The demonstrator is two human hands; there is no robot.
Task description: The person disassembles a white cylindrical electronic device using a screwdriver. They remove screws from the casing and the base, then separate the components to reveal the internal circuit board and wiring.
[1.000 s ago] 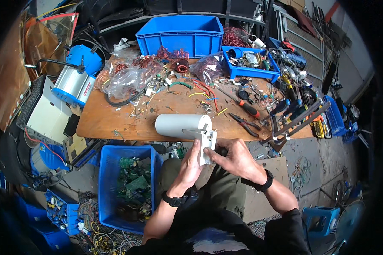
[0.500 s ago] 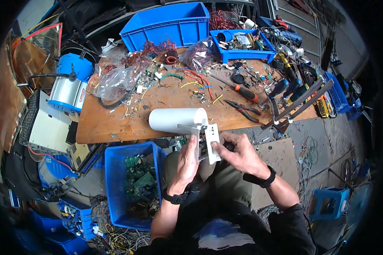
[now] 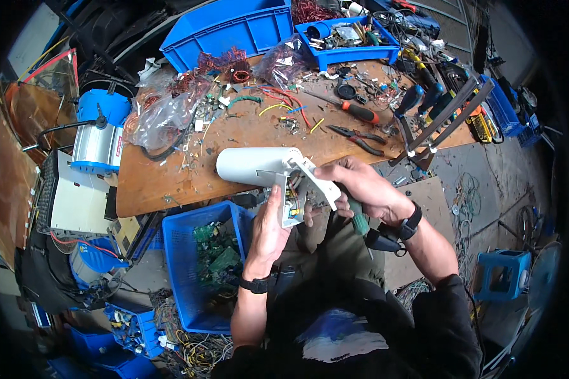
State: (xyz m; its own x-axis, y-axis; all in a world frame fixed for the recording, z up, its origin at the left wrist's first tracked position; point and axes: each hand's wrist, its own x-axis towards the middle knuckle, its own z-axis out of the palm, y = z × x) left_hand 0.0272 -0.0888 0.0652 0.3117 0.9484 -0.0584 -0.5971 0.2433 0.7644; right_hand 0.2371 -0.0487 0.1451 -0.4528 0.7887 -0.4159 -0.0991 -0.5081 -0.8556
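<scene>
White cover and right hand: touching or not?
Touching. The head view shows the right hand with its thumb against the white cover, no gap visible between them.

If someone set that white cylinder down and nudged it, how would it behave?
The white cylinder is round, so it might start rolling, but the boxy case seemingly joined at its end would probably stop it. Its smooth shell may feel slippery. The exposed wires could snag easily.
</scene>
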